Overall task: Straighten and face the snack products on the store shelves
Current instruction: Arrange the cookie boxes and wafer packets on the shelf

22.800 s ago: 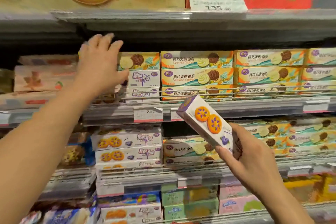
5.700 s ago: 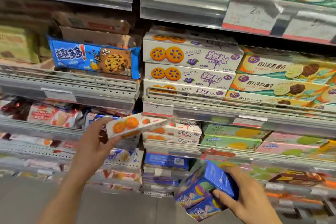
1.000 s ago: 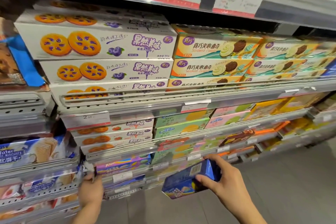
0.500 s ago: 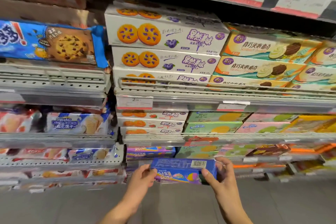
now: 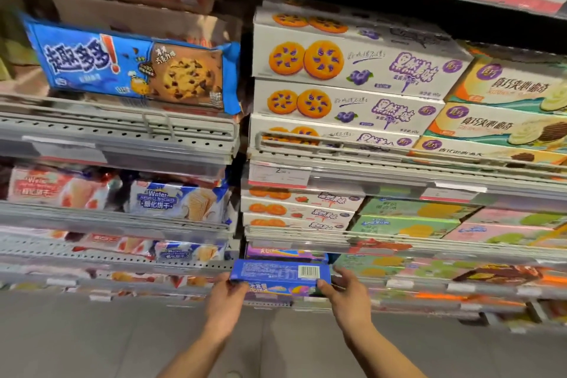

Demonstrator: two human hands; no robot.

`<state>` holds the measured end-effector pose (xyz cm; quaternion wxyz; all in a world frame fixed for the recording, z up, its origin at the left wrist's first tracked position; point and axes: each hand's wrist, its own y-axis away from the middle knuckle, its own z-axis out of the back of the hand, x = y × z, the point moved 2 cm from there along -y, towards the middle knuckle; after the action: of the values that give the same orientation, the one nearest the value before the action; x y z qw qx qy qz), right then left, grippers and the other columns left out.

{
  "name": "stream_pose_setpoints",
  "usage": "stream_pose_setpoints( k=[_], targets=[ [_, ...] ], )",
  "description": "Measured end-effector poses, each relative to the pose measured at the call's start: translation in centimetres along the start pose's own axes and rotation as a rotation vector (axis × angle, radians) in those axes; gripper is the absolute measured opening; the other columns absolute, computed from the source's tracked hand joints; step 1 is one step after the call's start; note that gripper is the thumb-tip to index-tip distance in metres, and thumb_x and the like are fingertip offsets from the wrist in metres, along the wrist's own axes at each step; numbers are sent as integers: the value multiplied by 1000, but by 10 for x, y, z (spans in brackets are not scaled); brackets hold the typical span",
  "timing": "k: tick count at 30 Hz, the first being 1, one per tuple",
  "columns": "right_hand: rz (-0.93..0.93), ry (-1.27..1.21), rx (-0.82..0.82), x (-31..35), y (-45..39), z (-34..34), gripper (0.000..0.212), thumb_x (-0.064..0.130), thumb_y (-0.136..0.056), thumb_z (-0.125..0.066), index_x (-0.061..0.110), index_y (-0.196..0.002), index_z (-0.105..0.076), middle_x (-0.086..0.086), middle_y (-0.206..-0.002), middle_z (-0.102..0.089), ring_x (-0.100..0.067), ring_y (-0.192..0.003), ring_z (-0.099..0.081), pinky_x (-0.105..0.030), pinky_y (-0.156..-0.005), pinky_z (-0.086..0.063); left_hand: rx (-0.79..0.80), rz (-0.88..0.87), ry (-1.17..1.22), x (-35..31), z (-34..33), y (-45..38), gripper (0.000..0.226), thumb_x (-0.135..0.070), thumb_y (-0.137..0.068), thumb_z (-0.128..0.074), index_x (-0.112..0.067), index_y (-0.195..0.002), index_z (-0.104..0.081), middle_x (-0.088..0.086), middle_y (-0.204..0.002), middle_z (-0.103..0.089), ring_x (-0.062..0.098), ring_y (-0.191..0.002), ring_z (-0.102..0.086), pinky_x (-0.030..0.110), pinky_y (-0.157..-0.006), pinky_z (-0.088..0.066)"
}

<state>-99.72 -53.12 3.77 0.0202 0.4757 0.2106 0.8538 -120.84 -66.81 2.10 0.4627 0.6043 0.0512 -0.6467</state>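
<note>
Gripping blue box [image 5: 279, 274]: left hand [image 5: 226, 301], right hand [image 5: 346, 294] | front label partly hidden

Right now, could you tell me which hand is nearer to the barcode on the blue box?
Right. The right hand grips the blue box at the end by the barcode; the left hand holds the opposite end.

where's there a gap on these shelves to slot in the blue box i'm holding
One likely gap: the dark slot under the purple box, behind the blue box both hands hold. Another dark gap lies between the chocolate chip cookie pack and the blueberry cookie boxes. Everywhere else is packed tight.
</note>
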Motion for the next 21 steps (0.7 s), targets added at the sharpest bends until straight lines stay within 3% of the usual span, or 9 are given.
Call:
stream_pose_setpoints(
  k=[3, 5, 8, 10, 12, 15, 18, 21],
  targets=[
    [-88, -158, -68, 4, -10, -13, 12, 7, -90, -74, 13, -92, -64, -4, -90, -78, -15, -77, -71, -26, -65, -48, 28, -10, -20, -1, 7, -18, 21, -31, -86, -68, -25, -106, -68, -7, -97, -75, 19, -98, -69, 39, -91, -51],
    [-97, -183, -75, 4, -16, -19, 9, 5, -94, -67, 12, -94, -72, 3, -80, -78, -9, -74, -71, -22, -64, -48, 70, -6, -40, 6, 7, -36, 18, -27, -89, -68, -28, -107, -66, -9, -98, -75, 18, -99, -70, 44, -96, -52],
    [-54, -161, -74, 10, -17, -26, 21, 5, -94, -64, 18, -107, -74, 9, -91, -75, 1, -81, -65, -15, -65, -46, 125, -13, -51, -1, 6, -44, 25, -15, -93, -67, -34, -108, -62, -12, -100, -75, 15, -99, -71, 47, -96, -53],
    [-39, -137, -65, 12, -19, -28, 31, 2, -93, -63, 32, -98, -67, 18, -90, -69, 0, -85, -63, -23, -70, -47, 169, -27, -64, -9, 4, -42, 34, -6, -95, -64, -36, -110, -57, -15, -108, -70, 7, -103, -65, 37, -98, -48],
    [-44, -110, -45, 10, -23, -31, 39, 2, -92, -63, 40, -98, -65, 18, -99, -70, -12, -99, -67, -34, -85, -49, 206, -24, -86, -12, 1, -41, 42, -4, -96, -61, -32, -126, -53, -20, -118, -62, 5, -110, -60, 34, -100, -43],
    [-58, -78, -30, 5, -28, -33, 45, 5, -93, -63, 17, -136, -60, 2, -129, -65, -22, -126, -59, -37, -104, -45, 230, -27, -122, -16, -1, -50, 62, -10, -97, -62, -26, -151, -37, -12, -144, -51, 17, -135, -49, 43, -116, -36],
    [-71, -95, -31, 4, -35, -31, 46, 6, -93, -64, 12, -137, -57, 0, -131, -61, -21, -129, -57, -34, -102, -43, 218, -47, -175, -21, -6, -61, 65, -7, -100, -57, -20, -157, -29, -2, -154, -42, 20, -143, -39, 39, -118, -29],
    [-92, -79, -3, 0, -41, -30, 37, 6, -92, -64, 15, -127, -59, -1, -129, -65, -20, -127, -59, -36, -98, -46, 200, -81, -237, -25, -11, -64, 60, -9, -101, -56, -20, -156, -33, 0, -154, -45, 22, -141, -42, 36, -115, -32]
  ],
)
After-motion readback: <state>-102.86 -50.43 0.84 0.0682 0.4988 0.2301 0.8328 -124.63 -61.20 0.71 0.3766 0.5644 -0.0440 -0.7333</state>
